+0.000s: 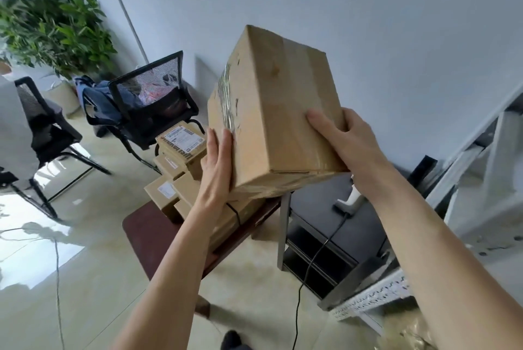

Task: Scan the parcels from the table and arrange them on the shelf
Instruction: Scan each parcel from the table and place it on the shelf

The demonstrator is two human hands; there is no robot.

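A large brown cardboard parcel (277, 111) is held up in the air, tilted, above the table. My left hand (216, 168) presses flat with straight fingers against its taped left side. My right hand (348, 145) grips its near right corner, thumb on top. Several smaller parcels (181, 148) with white labels are stacked on the dark red table (147, 233) below. A white barcode scanner (351, 199) with a black cable lies on a dark cabinet (365, 222) to the right. The white metal shelf (486, 168) stands at the far right.
Two black mesh chairs (150, 100) stand behind the table, one holding bags. A potted green plant (53, 32) is at the far left. A cable (305, 279) trails from the scanner to the tiled floor. A white patterned ledge (373, 296) juts out at lower right.
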